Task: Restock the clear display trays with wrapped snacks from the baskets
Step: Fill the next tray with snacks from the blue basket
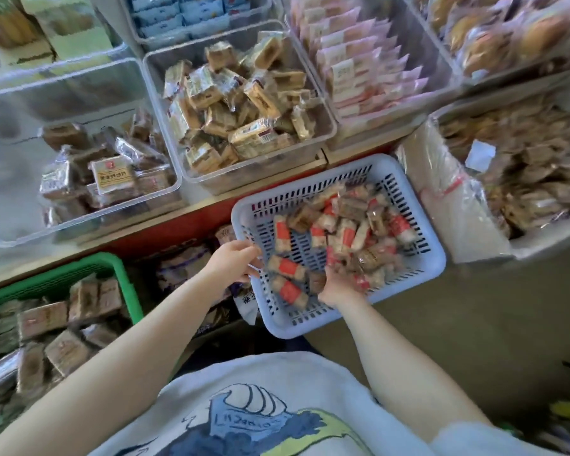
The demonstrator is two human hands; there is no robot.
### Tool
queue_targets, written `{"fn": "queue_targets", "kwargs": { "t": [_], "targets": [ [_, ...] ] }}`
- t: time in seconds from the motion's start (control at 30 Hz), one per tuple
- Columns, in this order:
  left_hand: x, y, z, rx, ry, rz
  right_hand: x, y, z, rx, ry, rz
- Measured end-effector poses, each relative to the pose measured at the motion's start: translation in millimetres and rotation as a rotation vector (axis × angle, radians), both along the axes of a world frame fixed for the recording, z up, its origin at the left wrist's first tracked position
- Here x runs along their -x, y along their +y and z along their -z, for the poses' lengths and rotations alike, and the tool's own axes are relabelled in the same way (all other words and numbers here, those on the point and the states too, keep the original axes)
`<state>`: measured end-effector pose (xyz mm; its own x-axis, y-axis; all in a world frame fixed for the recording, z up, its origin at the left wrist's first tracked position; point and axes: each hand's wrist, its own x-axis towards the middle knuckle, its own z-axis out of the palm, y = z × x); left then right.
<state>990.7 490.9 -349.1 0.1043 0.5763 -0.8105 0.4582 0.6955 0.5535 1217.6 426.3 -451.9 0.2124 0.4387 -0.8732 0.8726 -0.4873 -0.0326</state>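
Left grip [232, 262] holds basket [418, 222] rim; right grip [338, 286] scoops snacks [343, 232] inside.

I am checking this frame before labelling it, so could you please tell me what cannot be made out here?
- Right hand, head view: its fingers are buried among the wrapped snacks in the blue basket, so its grip is unclear.
- Green basket: cut off by the left edge.
- Top-right tray: contents smeared by motion blur.
- Snack labels: too small and blurred to read.
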Motion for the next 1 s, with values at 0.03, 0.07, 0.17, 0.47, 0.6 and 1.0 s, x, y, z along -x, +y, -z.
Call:
{"fn": "queue_targets", "kwargs": {
  "t": [0.03, 0.07, 0.17, 0.47, 0.6, 1.0],
  "targets": [
    [-3.8, -2.5, 0.5, 0.009, 0.003, 0.003, 1.3, -5.9, 6.5, -0.003, -0.043, -0.067],
    [-6.8, -4.6, 1.8, 0.016, 0.008, 0.001, 3.2, -9.2, 12.8, -0.059, -0.076, -0.114],
    [-11.0, -6.8, 5.2, 0.029, 0.020, -0.001, 7.8, -12.8, 27.6, -0.214, -0.120, -0.151],
    [-1.6, -2.4, 2.2, 0.063, 0.016, -0.076, 5.6, -0.5, -16.9, -0.451, 0.018, -0.124],
    [4.6, 2.8, -8.1, 0.042, -0.102, -0.066, 36.2, 26.1, -64.0, -0.793, 0.251, -0.067],
    [145.6, 35.1, -72.4, -0.702, -0.096, -0.761, 173.6, 119.1, -117.2, -1.093, 0.439, -0.527]
  ]
}}
